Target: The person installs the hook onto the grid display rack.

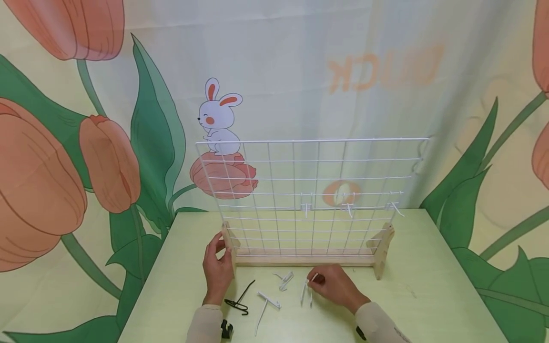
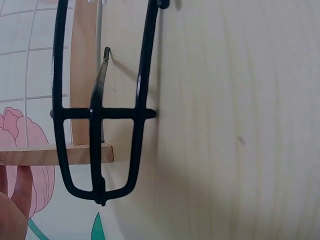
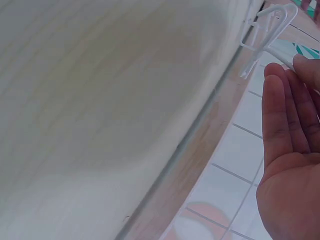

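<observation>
A white wire grid panel stands upright in a wooden stand. At the stand's left end piece, my left hand grips the wood, thumb on the near side. My right hand pinches the stem of a white wire hook between thumb and fingertips, close over the table in front of the stand. The hook's looped frame points away from the palm in the right wrist view. Between the hands lie a black wire hook and two white hooks, one nearer me and one nearer the stand.
Three white hooks hang on the grid's right half: one near the middle, one beside it, one at the right edge. The pale table ends at a tulip-print curtain behind the grid.
</observation>
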